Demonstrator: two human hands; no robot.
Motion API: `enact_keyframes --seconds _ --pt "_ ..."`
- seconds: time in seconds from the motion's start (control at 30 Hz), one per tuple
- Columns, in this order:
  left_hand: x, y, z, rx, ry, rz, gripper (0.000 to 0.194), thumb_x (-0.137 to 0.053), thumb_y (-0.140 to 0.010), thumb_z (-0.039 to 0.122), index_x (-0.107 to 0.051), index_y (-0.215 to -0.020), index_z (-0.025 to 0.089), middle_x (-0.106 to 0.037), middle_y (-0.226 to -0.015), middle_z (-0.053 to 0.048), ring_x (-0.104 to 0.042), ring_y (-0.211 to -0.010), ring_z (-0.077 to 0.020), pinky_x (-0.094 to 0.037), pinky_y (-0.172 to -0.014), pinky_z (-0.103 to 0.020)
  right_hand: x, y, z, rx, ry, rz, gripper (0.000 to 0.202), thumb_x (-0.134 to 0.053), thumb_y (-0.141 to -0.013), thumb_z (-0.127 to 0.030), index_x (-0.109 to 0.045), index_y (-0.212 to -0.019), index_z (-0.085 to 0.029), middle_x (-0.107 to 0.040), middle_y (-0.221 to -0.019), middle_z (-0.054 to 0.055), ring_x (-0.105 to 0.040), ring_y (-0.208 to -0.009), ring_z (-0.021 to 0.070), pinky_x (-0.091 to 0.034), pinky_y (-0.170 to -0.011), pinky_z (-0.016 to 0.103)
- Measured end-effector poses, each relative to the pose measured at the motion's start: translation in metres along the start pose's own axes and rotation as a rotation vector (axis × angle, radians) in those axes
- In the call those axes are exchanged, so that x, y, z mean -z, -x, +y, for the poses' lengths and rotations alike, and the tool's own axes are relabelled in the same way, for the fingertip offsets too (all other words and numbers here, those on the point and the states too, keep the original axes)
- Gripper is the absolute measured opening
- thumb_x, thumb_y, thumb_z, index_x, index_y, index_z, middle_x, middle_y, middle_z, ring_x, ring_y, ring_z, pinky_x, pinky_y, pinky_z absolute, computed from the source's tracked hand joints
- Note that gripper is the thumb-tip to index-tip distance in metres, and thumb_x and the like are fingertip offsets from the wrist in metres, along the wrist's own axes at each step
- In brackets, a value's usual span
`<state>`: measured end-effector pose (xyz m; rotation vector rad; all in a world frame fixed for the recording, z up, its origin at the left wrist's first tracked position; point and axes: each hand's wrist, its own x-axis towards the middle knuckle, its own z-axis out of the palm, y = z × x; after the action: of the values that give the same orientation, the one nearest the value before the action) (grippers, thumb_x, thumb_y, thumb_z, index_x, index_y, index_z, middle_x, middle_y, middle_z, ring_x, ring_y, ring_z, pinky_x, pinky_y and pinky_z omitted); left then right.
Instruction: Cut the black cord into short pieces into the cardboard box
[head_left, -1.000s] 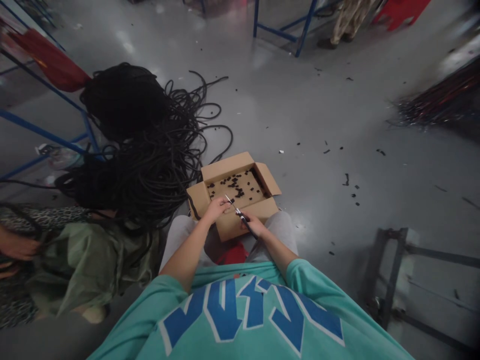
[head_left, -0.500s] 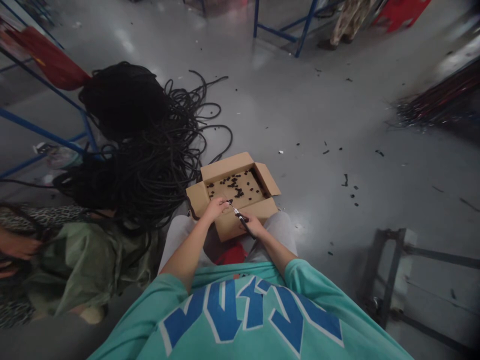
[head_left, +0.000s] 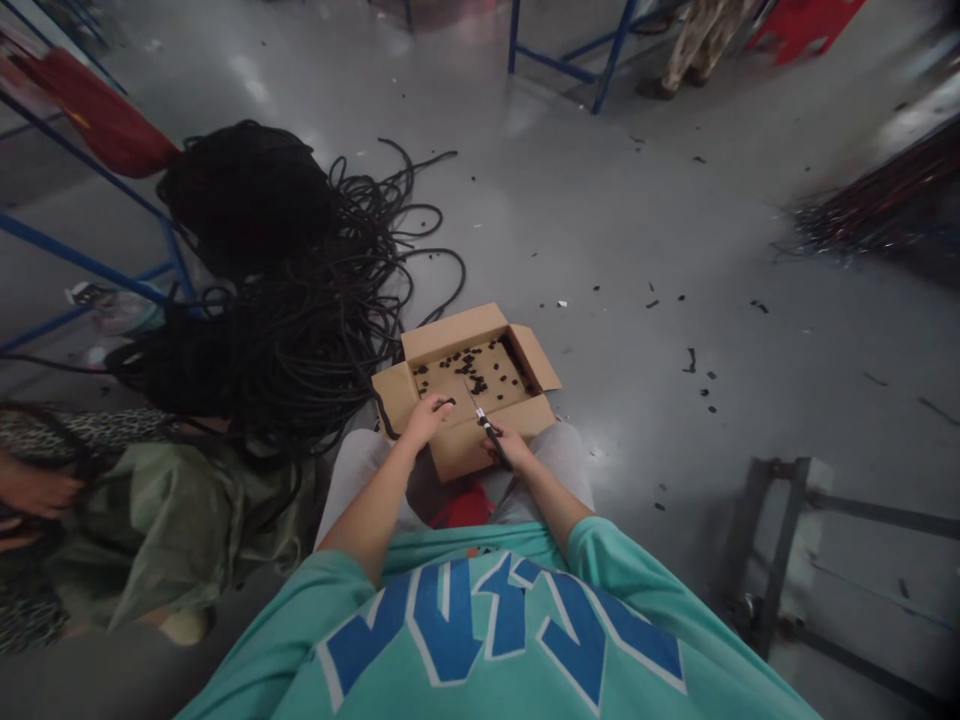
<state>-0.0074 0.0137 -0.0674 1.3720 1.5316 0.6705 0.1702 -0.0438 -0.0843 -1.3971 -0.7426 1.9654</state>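
Note:
Over the near left part of an open cardboard box (head_left: 465, 440), my left hand (head_left: 427, 418) pinches a black cord (head_left: 386, 412), whose short end pokes out past the fingertips. My right hand (head_left: 511, 448) is closed around the dark handles of a pair of scissors (head_left: 482, 415). The thin blades point forward and left over the box, apart from the cord end. Several small black pieces (head_left: 477, 382) lie scattered on the box bottom. The box rests against my knees.
A large heap of black cord (head_left: 300, 320) lies left of the box. Another person's hand (head_left: 37, 490) shows at the far left. Blue metal frames (head_left: 97, 262) stand at the left and back. A grey metal frame (head_left: 787, 560) is at the right, with scraps on the floor.
The scissors have drawn back slightly from my left hand, and their blades now point further forward. My left hand has shifted a little to the left with the cord.

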Motion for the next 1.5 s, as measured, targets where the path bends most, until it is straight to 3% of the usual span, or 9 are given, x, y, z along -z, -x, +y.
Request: enact_keyframes --seconds 0.23,0.43,0.6,0.87,0.97,1.1,1.2,1.37,1.5 --pt "0.000 0.005 0.003 0.052 0.175 -0.056 0.027 -0.056 -0.066 0.032 -0.055 -0.086 0.015 -0.053 -0.059 0.002 -0.046 -0.048 -0.0067 -0.035 -0.049 -0.019 0.001 -0.001 0.003 0.010 -0.022 0.011 0.060 -0.058 -0.052 -0.018 -0.046 -0.111 -0.018 -0.041 -0.042 -0.010 -0.036 -0.033 0.0049 -0.025 -0.033 0.016" --pt "-0.003 0.013 0.017 0.211 0.374 -0.075 0.017 -0.053 -0.068 0.028 -0.049 -0.076 0.014 -0.046 -0.054 0.005 -0.036 -0.038 -0.0025 -0.026 -0.039 -0.016 0.001 -0.001 0.002 0.034 -0.024 -0.001 0.055 -0.057 -0.053 -0.019 -0.046 -0.107 -0.019 -0.044 -0.044 -0.009 -0.036 -0.034 0.0054 -0.025 -0.034 0.017" --pt "-0.018 0.038 0.030 0.379 0.598 -0.306 0.020 -0.058 -0.065 0.024 -0.046 -0.076 0.013 -0.050 -0.057 0.002 -0.043 -0.041 -0.0041 -0.030 -0.040 -0.018 0.005 0.005 -0.001 0.037 -0.067 0.034 0.056 -0.057 -0.053 -0.023 -0.044 -0.107 -0.018 -0.044 -0.044 -0.009 -0.037 -0.035 0.0060 -0.026 -0.034 0.017" --pt "-0.058 0.114 0.053 0.598 0.775 -0.630 0.023 -0.059 -0.065 0.030 -0.045 -0.068 0.013 -0.048 -0.055 0.002 -0.038 -0.035 -0.0033 -0.027 -0.035 -0.018 0.013 0.027 -0.006 0.099 -0.158 0.144 0.053 -0.055 -0.056 -0.024 -0.042 -0.107 -0.017 -0.043 -0.046 -0.008 -0.037 -0.036 0.0054 -0.028 -0.035 0.017" --pt "-0.056 0.114 0.066 0.458 0.734 -0.582 0.025 -0.062 -0.063 0.031 -0.048 -0.073 0.012 -0.049 -0.055 0.003 -0.040 -0.036 -0.0038 -0.029 -0.036 -0.018 0.012 0.044 -0.014 0.100 -0.216 0.144 0.054 -0.056 -0.056 -0.026 -0.042 -0.107 -0.015 -0.048 -0.049 -0.006 -0.042 -0.038 0.0068 -0.030 -0.036 0.017" --pt "-0.036 0.090 0.084 0.221 0.694 -0.308 0.041 -0.065 -0.058 0.033 -0.050 -0.091 0.014 -0.053 -0.061 0.003 -0.049 -0.044 -0.0059 -0.039 -0.047 -0.021 0.010 0.076 -0.025 0.150 -0.235 0.057 0.057 -0.059 -0.060 -0.034 -0.042 -0.111 -0.017 -0.054 -0.056 -0.002 -0.050 -0.046 0.0103 -0.038 -0.043 0.021" --pt "-0.023 0.079 0.095 0.087 0.550 -0.237 0.048 -0.065 -0.057 0.037 -0.051 -0.097 0.013 -0.056 -0.064 0.002 -0.052 -0.047 -0.0068 -0.042 -0.052 -0.023 0.006 0.101 -0.026 0.212 -0.154 0.025 0.059 -0.065 -0.057 -0.033 -0.047 -0.111 -0.017 -0.057 -0.063 0.000 -0.053 -0.056 0.0123 -0.041 -0.050 0.022" --pt "-0.017 0.092 0.105 0.017 0.377 -0.171 0.036 -0.059 -0.062 0.040 -0.051 -0.085 0.013 -0.054 -0.060 0.003 -0.043 -0.039 -0.0032 -0.032 -0.040 -0.018 -0.006 0.135 -0.018 0.303 -0.019 0.019 0.057 -0.067 -0.056 -0.034 -0.053 -0.109 -0.021 -0.059 -0.088 0.001 -0.053 -0.080 0.0148 -0.042 -0.066 0.023" --pt "-0.016 0.104 0.107 0.043 0.385 -0.133 0.030 -0.057 -0.062 0.036 -0.048 -0.081 0.014 -0.053 -0.060 0.003 -0.043 -0.040 -0.0033 -0.029 -0.038 -0.017 -0.016 0.144 -0.018 0.310 0.036 0.017 0.055 -0.063 -0.061 -0.038 -0.051 -0.112 -0.022 -0.059 -0.092 0.001 -0.052 -0.086 0.0163 -0.042 -0.074 0.027"
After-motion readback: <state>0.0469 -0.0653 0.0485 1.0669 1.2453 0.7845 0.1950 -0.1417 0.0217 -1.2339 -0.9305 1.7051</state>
